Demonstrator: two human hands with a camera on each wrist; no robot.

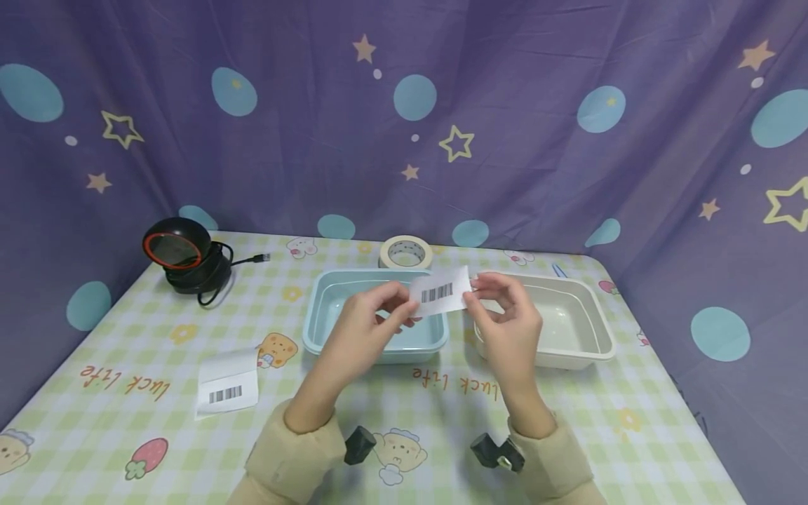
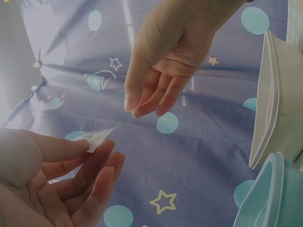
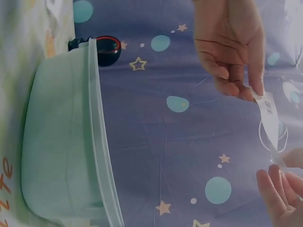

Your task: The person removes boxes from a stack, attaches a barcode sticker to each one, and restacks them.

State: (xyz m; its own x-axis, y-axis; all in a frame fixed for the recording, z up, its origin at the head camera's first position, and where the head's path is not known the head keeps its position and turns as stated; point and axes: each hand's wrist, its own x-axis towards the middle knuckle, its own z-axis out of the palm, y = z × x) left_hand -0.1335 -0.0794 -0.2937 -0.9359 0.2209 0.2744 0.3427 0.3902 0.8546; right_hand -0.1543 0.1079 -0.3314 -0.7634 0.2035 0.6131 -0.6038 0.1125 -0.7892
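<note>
A small white label with a printed barcode point(image 1: 440, 290) is held up over the blue basin point(image 1: 375, 355). My left hand point(image 1: 361, 324) pinches its left end between thumb and fingers. At the other end my right hand point(image 1: 510, 326) pinches the edge with thumb and fingertips. The right wrist view shows the white label point(image 3: 270, 120) stretched between both hands, slightly curved. A second white paper with a barcode point(image 1: 227, 403) lies on the table to the left, creased across its middle.
A cream basin point(image 1: 600, 326) stands right of the blue one, partly behind my right hand. Behind them sits a tape roll point(image 1: 406, 242). A black scanner-like device point(image 1: 189, 252) with a USB cable stands at the far left. The checked tablecloth point(image 1: 151, 337) meets a purple curtain point(image 1: 284, 140).
</note>
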